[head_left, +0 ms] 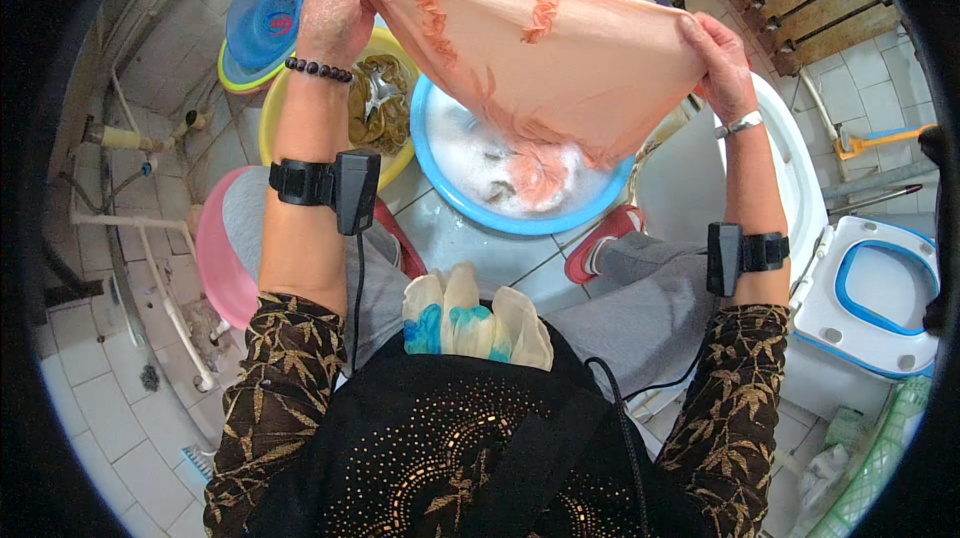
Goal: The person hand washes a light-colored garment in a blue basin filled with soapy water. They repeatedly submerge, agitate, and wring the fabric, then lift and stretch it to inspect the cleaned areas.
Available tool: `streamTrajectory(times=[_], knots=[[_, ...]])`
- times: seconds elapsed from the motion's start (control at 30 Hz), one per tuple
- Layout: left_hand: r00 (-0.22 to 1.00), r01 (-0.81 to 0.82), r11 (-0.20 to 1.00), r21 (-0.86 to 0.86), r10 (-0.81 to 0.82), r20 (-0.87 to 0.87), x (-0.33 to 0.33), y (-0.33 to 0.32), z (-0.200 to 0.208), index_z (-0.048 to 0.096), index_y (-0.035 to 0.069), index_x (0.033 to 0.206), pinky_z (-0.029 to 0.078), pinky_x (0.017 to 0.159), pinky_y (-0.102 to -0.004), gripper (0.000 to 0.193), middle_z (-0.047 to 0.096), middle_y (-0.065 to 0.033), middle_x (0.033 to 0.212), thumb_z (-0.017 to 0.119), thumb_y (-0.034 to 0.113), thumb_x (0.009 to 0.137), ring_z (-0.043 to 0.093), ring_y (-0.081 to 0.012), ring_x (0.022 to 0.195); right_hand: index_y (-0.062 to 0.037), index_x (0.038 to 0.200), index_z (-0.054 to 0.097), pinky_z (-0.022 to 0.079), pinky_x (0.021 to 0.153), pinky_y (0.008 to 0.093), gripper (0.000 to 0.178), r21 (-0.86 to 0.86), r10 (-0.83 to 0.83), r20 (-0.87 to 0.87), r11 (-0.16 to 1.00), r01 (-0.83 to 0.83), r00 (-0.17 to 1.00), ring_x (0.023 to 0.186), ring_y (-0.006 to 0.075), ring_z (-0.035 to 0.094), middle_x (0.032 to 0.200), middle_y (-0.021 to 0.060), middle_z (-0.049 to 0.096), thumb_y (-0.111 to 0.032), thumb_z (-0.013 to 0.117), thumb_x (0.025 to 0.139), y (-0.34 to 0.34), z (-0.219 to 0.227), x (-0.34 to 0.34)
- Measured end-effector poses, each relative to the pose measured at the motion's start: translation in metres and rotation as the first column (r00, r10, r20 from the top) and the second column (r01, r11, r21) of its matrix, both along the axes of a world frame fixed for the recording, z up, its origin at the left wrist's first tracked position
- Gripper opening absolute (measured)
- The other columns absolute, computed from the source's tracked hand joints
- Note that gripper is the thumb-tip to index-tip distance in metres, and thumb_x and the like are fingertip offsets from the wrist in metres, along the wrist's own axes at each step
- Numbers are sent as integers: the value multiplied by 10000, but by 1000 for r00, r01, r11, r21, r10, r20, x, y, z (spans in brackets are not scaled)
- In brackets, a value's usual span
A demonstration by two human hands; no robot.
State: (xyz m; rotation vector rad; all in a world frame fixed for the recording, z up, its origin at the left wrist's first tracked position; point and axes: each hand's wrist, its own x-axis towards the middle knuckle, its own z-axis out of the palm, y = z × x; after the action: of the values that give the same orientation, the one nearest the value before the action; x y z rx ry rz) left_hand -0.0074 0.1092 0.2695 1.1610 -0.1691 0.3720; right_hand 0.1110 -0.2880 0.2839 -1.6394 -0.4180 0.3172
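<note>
The cloth (545,63) hangs between 2 hands, spread above the tub (500,224), with its lower edge over the tub's far half and right rim. The left hand (340,8) pinches the upper left corner; the right hand (722,68) pinches the right end between thumb and fingers. Each grip takes in only a small part of the fabric.

The likeliest trouble is a slip: the cloth looks damp, and suds (465,153) fill the tub, so soapy fingers could lose 1 end. If the right grip failed, that end could fall across the tub's right rim onto the floor (455,263). A loss on the left could drop it toward the bowl (266,123) standing off the tub's left edge, with brown fabric (378,108) inside.

Pulling the hands wider apart could overstretch the thin weave or strain the 2 frills (545,8). The beads (318,69) on the left wrist might snag a loose fold.

Drips could land past the tub's near rim, where the 2 shoes (597,246) flank it, and make the tiles slick. The cable (361,308) beside the left forearm could catch during a wide swing. Whether the peach patch in the suds belongs to this cloth, I cannot tell.
</note>
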Motion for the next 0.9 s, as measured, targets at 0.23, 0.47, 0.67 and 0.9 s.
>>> streamTrajectory(times=[0.23, 0.47, 0.67, 0.9], knots=[[998, -61, 997, 45, 61, -1, 0, 8, 5, 548, 4, 1137, 458, 792, -249, 296, 610, -49, 1026, 463, 204, 936, 574, -120, 924, -81, 946, 644, 465, 767, 294, 326, -777, 418, 119, 604, -178, 901, 833, 161, 598, 866, 61, 648, -267, 726, 691, -16, -14, -4], [981, -45, 917, 398, 114, -154, 6, -18, -31, 660, 34, 977, 432, 681, -209, 305, 610, 35, 871, 561, 307, 886, 523, -53, 776, -131, 1054, 637, 475, 806, 392, 327, -938, 31, 280, 219, 267, 959, 978, 335, 585, 1017, 205, 619, -284, 551, 778, -29, -73, 8], [815, 459, 645, 611, -31, -579, -2, -43, -105, 610, 64, 725, 411, 542, -240, 362, 516, 60, 668, 621, 415, 813, 452, -62, 621, -142, 1014, 594, 469, 780, 528, 307, -209, -413, -425, 911, 356, 806, 962, 221, 572, 942, 48, 631, -393, 465, 891, -59, -96, 17], [563, 798, 202, 568, 87, -822, -22, -61, -191, 621, 18, 741, 492, 582, -333, 288, 618, -93, 671, 699, 285, 665, 584, -170, 631, -112, 875, 633, 476, 554, 271, 178, -401, -2, -450, 894, -200, 893, 646, 115, 573, 765, 12, 624, -271, 639, 797, -55, -142, -15]])
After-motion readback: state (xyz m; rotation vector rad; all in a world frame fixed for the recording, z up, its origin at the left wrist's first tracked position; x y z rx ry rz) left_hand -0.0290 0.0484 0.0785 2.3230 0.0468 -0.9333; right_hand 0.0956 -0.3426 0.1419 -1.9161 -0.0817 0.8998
